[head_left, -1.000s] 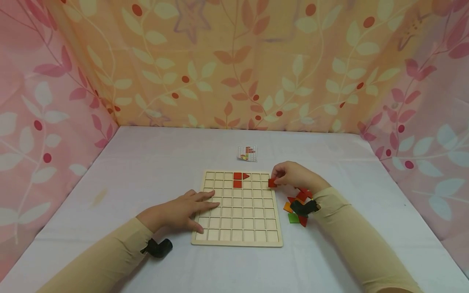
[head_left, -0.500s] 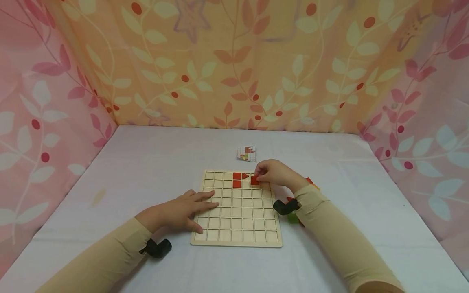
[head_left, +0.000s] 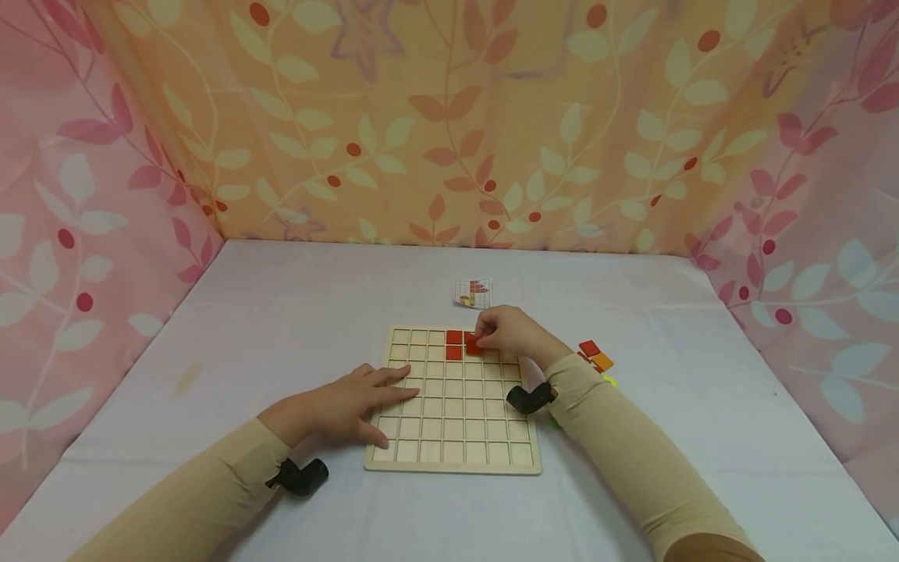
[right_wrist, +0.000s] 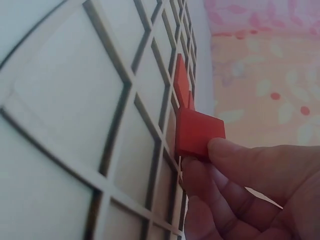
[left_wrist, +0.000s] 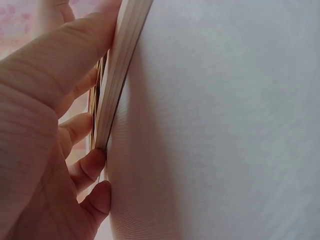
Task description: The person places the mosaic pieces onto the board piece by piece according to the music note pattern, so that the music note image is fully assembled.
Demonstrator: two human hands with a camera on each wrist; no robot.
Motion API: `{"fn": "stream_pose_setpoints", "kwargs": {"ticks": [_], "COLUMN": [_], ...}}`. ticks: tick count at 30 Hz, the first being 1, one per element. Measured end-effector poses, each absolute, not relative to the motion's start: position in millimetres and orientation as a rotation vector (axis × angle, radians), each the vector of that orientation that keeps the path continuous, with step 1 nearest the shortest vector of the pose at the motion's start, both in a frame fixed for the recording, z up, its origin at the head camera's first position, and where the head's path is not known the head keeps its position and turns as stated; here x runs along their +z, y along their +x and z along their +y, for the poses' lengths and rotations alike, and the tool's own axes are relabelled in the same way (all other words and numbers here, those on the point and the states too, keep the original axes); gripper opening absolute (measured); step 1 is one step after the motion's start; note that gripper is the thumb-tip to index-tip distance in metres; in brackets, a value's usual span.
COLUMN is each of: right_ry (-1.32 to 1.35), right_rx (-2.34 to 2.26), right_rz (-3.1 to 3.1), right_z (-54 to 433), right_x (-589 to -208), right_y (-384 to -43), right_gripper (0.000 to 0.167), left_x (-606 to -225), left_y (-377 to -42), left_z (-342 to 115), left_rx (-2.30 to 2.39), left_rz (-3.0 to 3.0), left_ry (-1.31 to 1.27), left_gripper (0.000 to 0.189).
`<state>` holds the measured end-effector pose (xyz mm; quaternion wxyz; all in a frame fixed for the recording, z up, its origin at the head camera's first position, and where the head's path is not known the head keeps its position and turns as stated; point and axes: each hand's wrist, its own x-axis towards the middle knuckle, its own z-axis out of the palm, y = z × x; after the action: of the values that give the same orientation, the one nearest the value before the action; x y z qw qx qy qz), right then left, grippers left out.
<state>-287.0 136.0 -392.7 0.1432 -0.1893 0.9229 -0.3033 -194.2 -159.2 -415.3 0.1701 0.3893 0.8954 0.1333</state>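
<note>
A wooden grid board (head_left: 455, 428) lies on the table. My left hand (head_left: 344, 406) rests on its left edge with fingers spread; in the left wrist view the thumb and fingertips lie along the board's side (left_wrist: 116, 82). Between thumb and fingers, my right hand (head_left: 511, 334) pinches a red square tile (right_wrist: 199, 134), tilted close over the second row near the top. Left of it, two red square tiles sit in cells, an upper one (head_left: 454, 337) and a lower one (head_left: 453, 353). The red triangle tile beside the upper one is hidden behind the held tile in the head view.
A small printed pattern card (head_left: 473, 293) lies behind the board. To the right, loose tiles, among them an orange tile (head_left: 602, 361) and a red tile (head_left: 589, 347), are partly covered by the right sleeve (head_left: 618, 445). Patterned cloth walls (head_left: 449, 125) enclose the table.
My right hand has carried the red square tile leftward from the board's right edge to beside the placed red tiles. More of the loose pile's far side shows. The left hand stays put.
</note>
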Motion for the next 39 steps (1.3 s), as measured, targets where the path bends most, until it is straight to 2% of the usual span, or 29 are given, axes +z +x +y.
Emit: {"fn": "stream_pose_setpoints", "kwargs": {"ticks": [24, 39], "right_ry": [-0.455, -0.492], "right_rx": [-0.828, -0.831], "right_rz": [2.652, 2.667], "right_z": [131.4, 148.6], "right_x": [-398.7, -391.1], "right_y": [-287.5, -286.1], "right_gripper": [0.010, 0.004], "left_x": [-414.9, -414.6], "left_y": [-192.9, -192.9], "left_z": [-160.0, -159.1], "left_rx": [0.380, 0.385], "left_rz": [2.564, 2.551], "left_ry": [1.137, 1.105], "left_gripper": [0.082, 0.082]}}
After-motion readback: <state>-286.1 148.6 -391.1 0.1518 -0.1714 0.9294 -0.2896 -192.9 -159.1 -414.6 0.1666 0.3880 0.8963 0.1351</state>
